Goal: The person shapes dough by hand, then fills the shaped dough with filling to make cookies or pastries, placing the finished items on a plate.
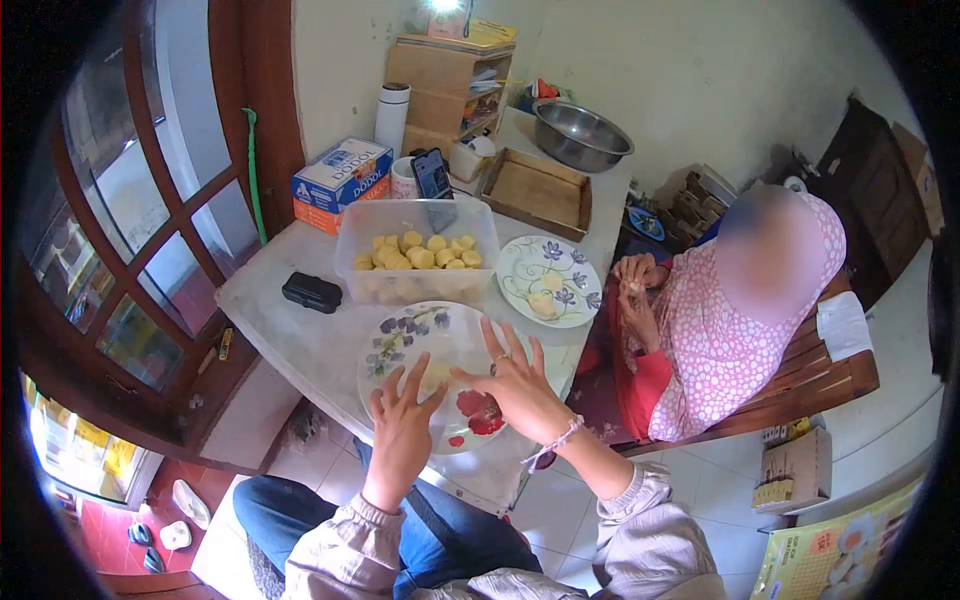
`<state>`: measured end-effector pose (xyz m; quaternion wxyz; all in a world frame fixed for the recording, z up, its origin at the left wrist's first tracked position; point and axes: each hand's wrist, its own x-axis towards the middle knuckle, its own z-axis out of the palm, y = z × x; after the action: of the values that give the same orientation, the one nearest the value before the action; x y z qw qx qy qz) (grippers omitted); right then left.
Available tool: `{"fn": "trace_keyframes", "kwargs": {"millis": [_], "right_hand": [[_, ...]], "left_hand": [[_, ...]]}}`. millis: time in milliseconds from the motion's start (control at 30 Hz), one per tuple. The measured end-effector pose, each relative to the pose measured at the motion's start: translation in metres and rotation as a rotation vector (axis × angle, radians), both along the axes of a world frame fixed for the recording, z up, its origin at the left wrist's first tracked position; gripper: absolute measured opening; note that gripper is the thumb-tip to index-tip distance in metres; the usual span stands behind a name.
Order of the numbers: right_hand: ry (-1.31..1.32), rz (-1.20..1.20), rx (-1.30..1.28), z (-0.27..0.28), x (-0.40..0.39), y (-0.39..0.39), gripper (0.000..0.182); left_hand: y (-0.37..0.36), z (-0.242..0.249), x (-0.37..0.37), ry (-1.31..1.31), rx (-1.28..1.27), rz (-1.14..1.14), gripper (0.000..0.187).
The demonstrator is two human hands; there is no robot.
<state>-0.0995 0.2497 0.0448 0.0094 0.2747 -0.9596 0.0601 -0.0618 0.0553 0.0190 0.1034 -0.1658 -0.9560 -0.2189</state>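
Both of my hands are over a white plate point(464, 342) with painted flowers, close to the table's near edge. My left hand point(403, 425) is open above its lower left part, with the fingers spread and slightly bent. Across from it, my right hand point(522, 395) is open too, fingers apart, a beaded bracelet on the wrist. A pale yellow smear or flattened piece point(436, 374) lies on the plate between my thumbs, partly hidden by the fingers. Just behind the plate stands a clear plastic tub point(352, 240) holding many small yellow dough pieces point(420, 257).
A second flowered plate point(528, 260) with pale yellow lumps is at the right, near a seated person point(700, 360) whose hands are together. A black case point(312, 293), a phone point(432, 175), a wooden tray point(535, 195), a steel basin point(583, 137) and a dodol box point(343, 180) stand around the tub.
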Motion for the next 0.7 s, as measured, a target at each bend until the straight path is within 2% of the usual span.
{"fn": "trace_keyframes", "kwargs": {"millis": [67,167,267,333,367,433,500,600,700], "right_hand": [[0.123,0.012,-0.041,-0.004,-0.004,-0.003,0.059],[0.073,-0.054,-0.077,-0.031,0.004,-0.005,0.060],[0.066,-0.022,-0.041,-0.008,-0.008,0.000,0.057],[0.069,-0.017,0.000,-0.012,-0.010,-0.002,0.058],[0.068,-0.016,0.036,-0.018,-0.011,-0.004,0.058],[-0.004,-0.051,-0.060,-0.021,-0.011,-0.011,0.056],[0.021,-0.009,0.046,-0.007,-0.014,-0.004,0.057],[0.113,0.009,0.052,-0.015,-0.016,-0.005,0.058],[0.049,-0.038,-0.008,-0.026,-0.014,-0.007,0.061]], "left_hand": [[0.000,0.000,-0.003,0.013,0.036,0.056,0.057],[-0.008,-0.015,-0.002,0.006,0.047,0.090,0.057],[-0.012,-0.013,-0.001,-0.027,0.013,0.066,0.060],[-0.010,-0.005,-0.002,-0.036,-0.006,0.065,0.062],[-0.009,-0.001,-0.002,-0.026,0.008,0.075,0.061],[-0.009,-0.004,-0.004,-0.017,0.022,0.083,0.060],[-0.008,-0.016,-0.008,0.010,0.107,0.151,0.050],[-0.008,-0.020,-0.010,0.004,0.149,0.158,0.045],[-0.011,-0.022,-0.009,-0.026,0.095,0.139,0.048]]}}
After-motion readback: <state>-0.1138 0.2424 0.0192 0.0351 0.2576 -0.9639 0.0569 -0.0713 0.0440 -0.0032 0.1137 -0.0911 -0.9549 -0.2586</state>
